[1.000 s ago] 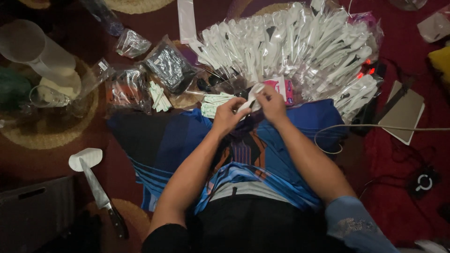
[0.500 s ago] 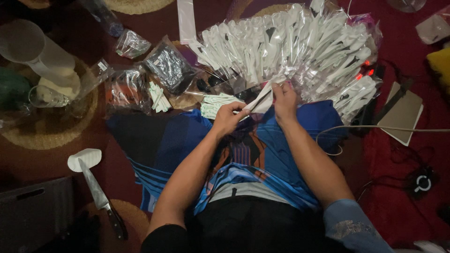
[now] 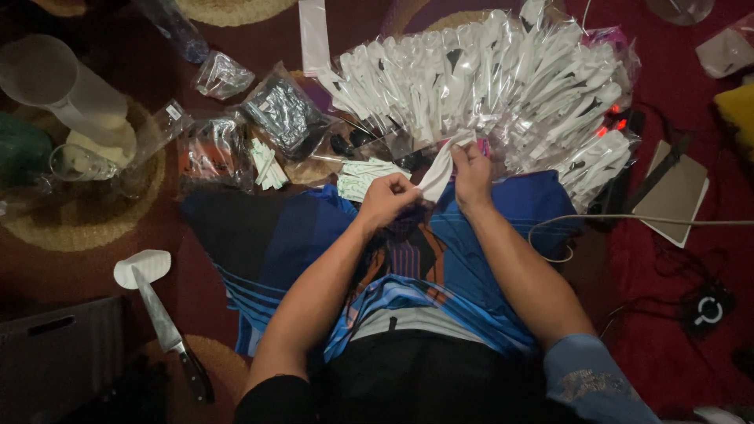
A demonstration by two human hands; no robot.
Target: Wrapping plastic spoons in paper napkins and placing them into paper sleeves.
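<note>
Over a blue patterned cloth (image 3: 283, 235) spread across the lap, both hands meet on one white plastic spoon in a clear sleeve (image 3: 438, 169). Left hand (image 3: 386, 200) is curled, fingers pinching the packet's lower end. Right hand (image 3: 473, 171) grips its upper part, fingers closed around it. Just beyond them lies a fanned heap of wrapped white spoons (image 3: 503, 86). Left of the hands sit small packets (image 3: 236, 149) and folded paper napkins (image 3: 360, 177). Well apart, lower left, a kitchen knife (image 3: 166, 330) lies on the dark red floor.
</note>
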